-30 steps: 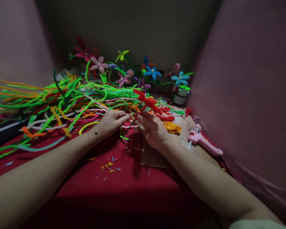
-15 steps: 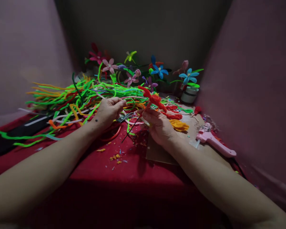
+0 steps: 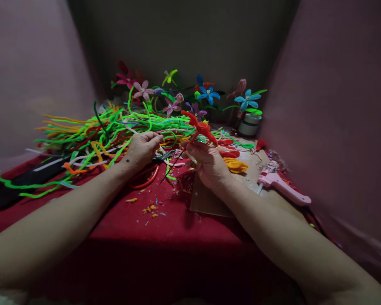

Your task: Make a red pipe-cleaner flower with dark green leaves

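My right hand [image 3: 209, 163] is closed around the stem of a red pipe-cleaner flower [image 3: 201, 129], whose petals stand up above my fingers. A thin dark stem [image 3: 171, 166] slants down to the left from that hand. To its left, my left hand [image 3: 144, 149] is raised with thumb and fingers pinched together; whatever may be between them is too small to make out. Scissors with red handles [image 3: 150, 180] lie under and beside the left hand, partly hidden. Red looped pipe-cleaner pieces [image 3: 230, 153] and an orange-yellow bundle [image 3: 236, 165] rest just right of the right hand.
A large heap of mostly green pipe cleaners [image 3: 79, 135] covers the left back. Finished flowers [image 3: 209, 94] stand behind it, near a grey jar [image 3: 250, 125]. A pink glue gun [image 3: 284, 188] lies on cardboard [image 3: 209, 199] at right. Fuzz scraps [image 3: 150, 209] dot the red cloth [image 3: 127, 228].
The whole view has shifted slightly, so things appear a little further left. Both hands keep nearly the same pose, and the red flower stays in my right hand.
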